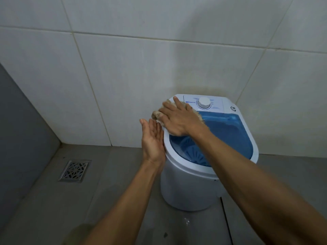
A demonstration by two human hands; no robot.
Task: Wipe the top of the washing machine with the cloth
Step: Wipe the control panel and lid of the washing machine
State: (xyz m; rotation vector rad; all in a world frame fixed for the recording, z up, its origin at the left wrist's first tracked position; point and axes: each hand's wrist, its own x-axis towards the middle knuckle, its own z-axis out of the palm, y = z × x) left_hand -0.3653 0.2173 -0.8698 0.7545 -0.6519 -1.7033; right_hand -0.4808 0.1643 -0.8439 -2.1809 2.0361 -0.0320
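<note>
The tan, shaggy-textured cloth [160,113] lies on the top of the small white cylindrical plastic washing machine [191,188], at the far left corner of its top, between the control panel and the left rim. The right hand [178,119] rests flat on the cloth, palm down, fingers extended and slightly spread, pressing rather than gripping; the cloth protrudes beyond the fingertips [165,104] on the left side and shows as a fringe along the right edge of the hand, near the translucent blue lid [228,133]. The rest of the cloth is hidden beneath the palm. The left hand [153,140] is held open, fingers straight and close together, palm turned toward the machine, with its edge touching or just beside the left rim of the top; it holds nothing. Behind the cloth, at the rear edge of the top, sits a white round control dial [204,102], and a small round fitting [233,108] occupies the far right corner. The machine stands on a grey tiled floor [113,191] against a white tiled wall [123,59]. A square metal floor drain [75,171] lies well apart to the left.
</note>
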